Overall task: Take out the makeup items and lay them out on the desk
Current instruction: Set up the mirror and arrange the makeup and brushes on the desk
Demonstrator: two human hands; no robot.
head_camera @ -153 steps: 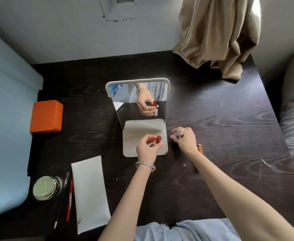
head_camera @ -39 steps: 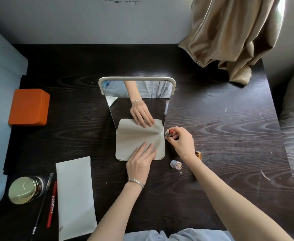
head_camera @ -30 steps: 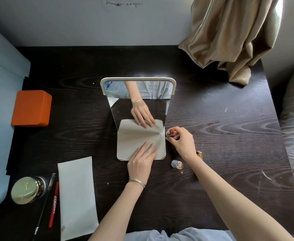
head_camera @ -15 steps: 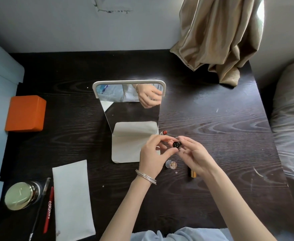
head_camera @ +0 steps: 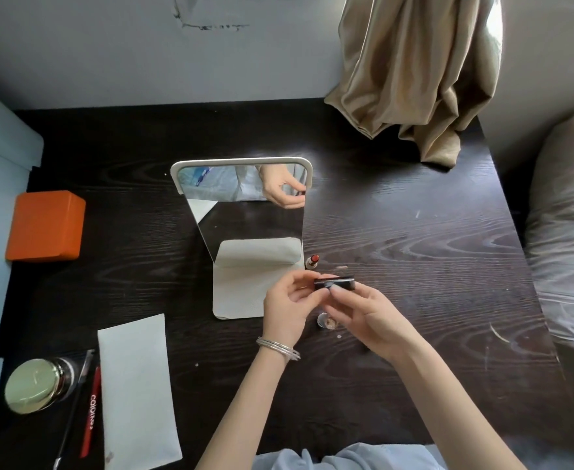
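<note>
Both hands meet just right of the mirror's base, holding a short black lipstick tube (head_camera: 335,283) level between them. My left hand (head_camera: 287,308), with bangles at the wrist, pinches its left end. My right hand (head_camera: 368,317) grips its right end from below. An uncapped red lipstick (head_camera: 312,261) stands on the dark desk (head_camera: 414,249) beside the mirror. A small clear cap or jar (head_camera: 326,321) rests on the desk under my hands. At the front left lie a gold-lidded jar (head_camera: 33,390), a red pencil (head_camera: 90,415) and a thin dark brush (head_camera: 72,412).
A white-framed standing mirror (head_camera: 245,212) sits mid-desk on its flat base. A pale flat pouch (head_camera: 136,391) lies front left, an orange box (head_camera: 45,225) at the left edge. A beige curtain (head_camera: 414,72) drapes onto the back right corner. Bedding lies to the right.
My left hand left the mirror base and joined the right. The red lipstick was set down upright by the mirror. The black tube went from end-on to lying level between both hands.
</note>
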